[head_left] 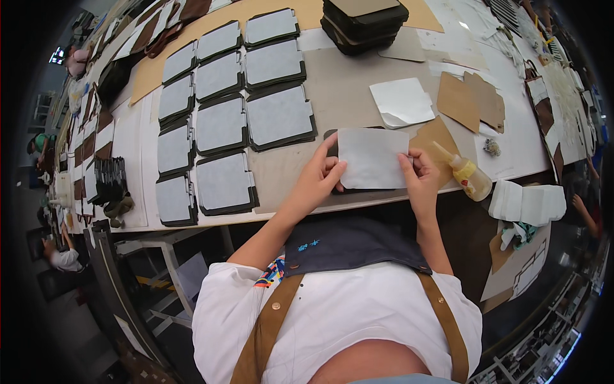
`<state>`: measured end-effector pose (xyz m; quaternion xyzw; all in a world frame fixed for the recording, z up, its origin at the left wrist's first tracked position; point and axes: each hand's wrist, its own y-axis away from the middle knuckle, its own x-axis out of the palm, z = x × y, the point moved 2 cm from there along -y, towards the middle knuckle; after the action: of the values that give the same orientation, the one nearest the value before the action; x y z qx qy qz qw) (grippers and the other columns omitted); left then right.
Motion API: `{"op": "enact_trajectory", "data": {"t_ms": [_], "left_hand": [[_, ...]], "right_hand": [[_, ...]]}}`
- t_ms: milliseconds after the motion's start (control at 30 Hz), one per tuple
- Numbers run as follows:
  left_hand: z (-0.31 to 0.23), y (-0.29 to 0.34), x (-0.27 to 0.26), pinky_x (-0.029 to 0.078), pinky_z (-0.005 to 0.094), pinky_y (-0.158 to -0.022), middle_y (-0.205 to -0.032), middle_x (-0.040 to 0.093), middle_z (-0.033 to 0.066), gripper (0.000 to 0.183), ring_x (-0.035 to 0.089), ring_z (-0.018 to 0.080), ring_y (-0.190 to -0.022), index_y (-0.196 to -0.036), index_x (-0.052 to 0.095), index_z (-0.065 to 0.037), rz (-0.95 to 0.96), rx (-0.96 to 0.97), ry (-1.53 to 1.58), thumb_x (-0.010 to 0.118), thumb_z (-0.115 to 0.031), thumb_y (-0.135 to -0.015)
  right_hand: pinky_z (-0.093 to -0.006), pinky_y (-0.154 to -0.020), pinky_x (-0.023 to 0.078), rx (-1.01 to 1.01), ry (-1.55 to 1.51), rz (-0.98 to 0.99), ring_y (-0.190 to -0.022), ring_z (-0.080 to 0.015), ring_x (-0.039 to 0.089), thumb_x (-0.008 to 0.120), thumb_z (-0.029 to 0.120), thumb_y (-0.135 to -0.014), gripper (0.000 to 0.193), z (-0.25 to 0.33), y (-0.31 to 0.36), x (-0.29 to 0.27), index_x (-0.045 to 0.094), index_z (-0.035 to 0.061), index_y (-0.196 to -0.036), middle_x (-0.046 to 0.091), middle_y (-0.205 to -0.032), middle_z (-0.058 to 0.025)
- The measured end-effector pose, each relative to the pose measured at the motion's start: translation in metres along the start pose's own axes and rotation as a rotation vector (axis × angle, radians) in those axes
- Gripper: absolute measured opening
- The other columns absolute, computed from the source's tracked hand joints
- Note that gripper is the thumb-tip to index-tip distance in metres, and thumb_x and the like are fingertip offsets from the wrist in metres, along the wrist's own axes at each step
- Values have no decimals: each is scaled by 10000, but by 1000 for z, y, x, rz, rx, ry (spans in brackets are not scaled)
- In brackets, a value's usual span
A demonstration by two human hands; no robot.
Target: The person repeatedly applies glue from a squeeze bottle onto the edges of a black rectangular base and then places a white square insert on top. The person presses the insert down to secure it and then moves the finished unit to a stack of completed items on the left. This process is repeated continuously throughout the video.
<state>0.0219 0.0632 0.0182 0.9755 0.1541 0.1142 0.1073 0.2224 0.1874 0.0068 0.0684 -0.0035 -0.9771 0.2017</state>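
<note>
A pale grey rectangular sheet (373, 159) is stretched between my two hands at the table's near edge. My left hand (322, 171) pinches its left side between thumb and fingers. At the opposite side my right hand (419, 174) grips the edge, thumb on top. Beneath the sheet a dark panel (331, 134) shows at the upper left; most of it is covered. A squeeze bottle with a yellowish nozzle (470, 176) lies tilted just right of my right hand. Brown card (436, 137) is partly under that hand.
Several stacks of dark panels topped with pale sheets (220, 127) stand in rows on the left. A tall dark stack (363, 29) is at the back. White sheets (401, 102) and brown card pieces (471, 102) lie to the right. A white folded pad (527, 203) sits by the right edge.
</note>
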Motion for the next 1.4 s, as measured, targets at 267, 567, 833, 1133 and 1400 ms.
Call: {"op": "enact_trajectory", "data": {"t_ms": [267,567,833,1133,1400], "left_hand": [[15,15,-8,497,336,-614,-787,658,111,460,606,218,-629,-1420,583,-120,-207,267,-731,644,-103,-964],[23,14,-15,481,319,-605,-801,677,155,346,556,200,-597,-1291,699,-88,-273,377,-759,676,-100,-946],[28,12,-16,493,327,-611,-818,692,156,348,599,225,-615,-1285,698,-73,-287,382,-804,687,-120,-940],[27,11,-13,486,329,-610,-784,678,135,363,582,218,-602,-1303,692,-92,-283,335,-816,686,-125,-941],[28,10,-13,463,321,-589,-727,634,112,362,548,194,-579,-1303,696,-100,-289,316,-811,690,-128,-942]], "right_hand": [[-270,-643,368,-162,306,-60,-668,-84,441,748,126,-911,131,-4,-5,17,680,17,-931,599,-750,12],[-319,-767,354,-223,507,-23,-654,-145,452,767,160,-885,153,-2,-9,23,690,32,-923,597,-722,-20],[-320,-757,352,-228,531,11,-614,-153,447,767,158,-882,155,-4,-12,22,684,32,-916,594,-716,-22],[-330,-773,362,-303,637,-28,-646,-157,480,761,142,-879,205,5,-9,24,704,71,-1063,580,-737,-4],[-370,-795,350,-527,830,13,-730,-204,541,735,120,-884,228,8,-11,25,718,111,-1111,587,-759,-22]]}}
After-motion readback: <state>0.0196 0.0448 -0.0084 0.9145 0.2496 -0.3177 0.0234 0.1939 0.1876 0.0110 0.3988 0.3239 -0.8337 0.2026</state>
